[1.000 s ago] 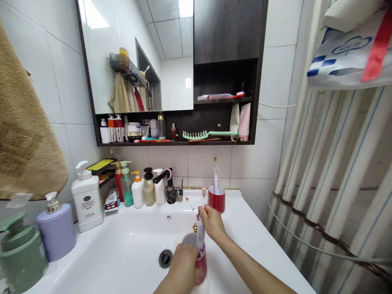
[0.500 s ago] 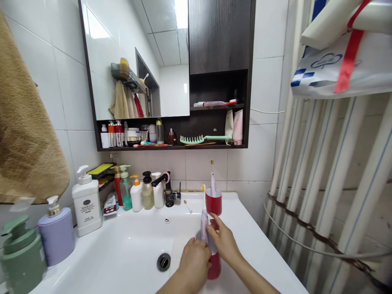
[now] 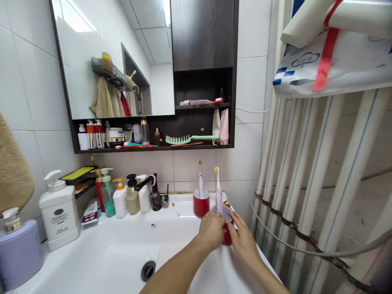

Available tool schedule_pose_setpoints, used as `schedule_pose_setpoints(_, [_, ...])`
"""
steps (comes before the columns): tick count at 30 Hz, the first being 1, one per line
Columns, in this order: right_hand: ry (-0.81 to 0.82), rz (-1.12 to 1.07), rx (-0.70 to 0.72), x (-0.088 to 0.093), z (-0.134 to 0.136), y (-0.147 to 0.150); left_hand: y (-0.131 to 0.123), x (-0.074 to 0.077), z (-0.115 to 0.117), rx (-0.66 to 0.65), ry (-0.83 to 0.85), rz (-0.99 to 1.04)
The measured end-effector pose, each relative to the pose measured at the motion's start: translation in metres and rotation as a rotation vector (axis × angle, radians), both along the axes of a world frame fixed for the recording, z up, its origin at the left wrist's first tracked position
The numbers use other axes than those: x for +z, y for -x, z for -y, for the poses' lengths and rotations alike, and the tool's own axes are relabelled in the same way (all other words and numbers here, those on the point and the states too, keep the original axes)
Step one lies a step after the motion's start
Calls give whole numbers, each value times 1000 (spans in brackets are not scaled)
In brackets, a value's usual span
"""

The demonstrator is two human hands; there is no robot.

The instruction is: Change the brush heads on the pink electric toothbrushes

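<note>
A red cup (image 3: 227, 237) with a pale inside stands on or just above the right part of the white sink top; its base contact is hard to see. An electric toothbrush (image 3: 218, 200) with a yellow-and-white head leans upright in it. My left hand (image 3: 212, 230) is closed around the cup's left side, near the toothbrush. From the right, my right hand (image 3: 245, 239) holds the same cup, thumb in front and fingers by the rim. Behind stands a second red cup (image 3: 201, 207) holding another electric toothbrush (image 3: 201, 188).
A small gold object (image 3: 227, 203) sits behind the held cup. A loose brush head (image 3: 175, 209) lies near the black faucet (image 3: 157, 198). Several pump bottles (image 3: 121, 200) line the back left. The basin drain (image 3: 148, 270) is below; white pipes (image 3: 309, 188) stand at right.
Both hands have moved the red cup with its toothbrush away from me and to the right, beside the second cup. The view has shifted to the right.
</note>
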State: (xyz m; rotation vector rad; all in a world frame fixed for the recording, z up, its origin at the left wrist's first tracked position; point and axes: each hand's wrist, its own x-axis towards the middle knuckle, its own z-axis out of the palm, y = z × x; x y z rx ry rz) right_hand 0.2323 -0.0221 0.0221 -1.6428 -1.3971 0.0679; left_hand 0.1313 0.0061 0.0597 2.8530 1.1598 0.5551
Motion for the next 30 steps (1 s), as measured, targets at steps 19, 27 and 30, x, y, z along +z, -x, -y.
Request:
schedule_pose_setpoints(19, [-33, 29, -49, 12, -72, -28, -9, 2, -74, 265, -27, 124])
schedule_pose_setpoints(27, [-189, -65, 89, 4, -29, 19, 48, -10, -39, 245, 33, 33])
schedule_pose_setpoints(30, [-97, -135, 189, -3, -19, 45, 75, -20, -7, 242, 61, 10])
